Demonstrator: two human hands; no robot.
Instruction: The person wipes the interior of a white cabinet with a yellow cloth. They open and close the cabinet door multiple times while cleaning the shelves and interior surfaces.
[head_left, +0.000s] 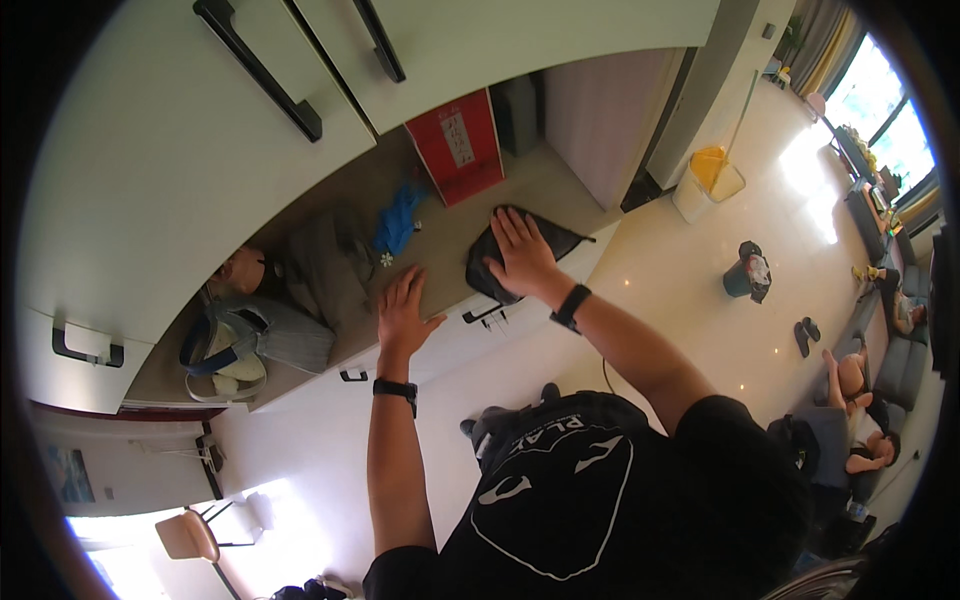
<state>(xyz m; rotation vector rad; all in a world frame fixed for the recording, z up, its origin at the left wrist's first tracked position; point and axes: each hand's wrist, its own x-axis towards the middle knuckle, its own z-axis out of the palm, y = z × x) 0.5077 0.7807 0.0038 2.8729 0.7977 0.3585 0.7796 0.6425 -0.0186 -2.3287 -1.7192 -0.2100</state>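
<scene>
My right hand (521, 251) lies flat on a black fabric pouch (561, 240), fingers stretched over it and not curled around it. The pouch rests at the front edge of the cabinet's open shelf (446, 262), its pointed end towards the right. My left hand (403, 313) is spread palm down at the shelf's front edge and holds nothing. Just beyond its fingertips are a small white flower-shaped piece (387, 259) and a crumpled blue item (399, 221). A dark grey cloth (322, 259) lies left of that hand.
A red box (461, 146) bearing writing stands at the back of the shelf. A grey fabric bag (296, 341) lies at its left end. White cabinet doors (187, 165) hang above. Rightward on the floor are a mop bucket (705, 187) and a bin (746, 274). Two people rest on sofas.
</scene>
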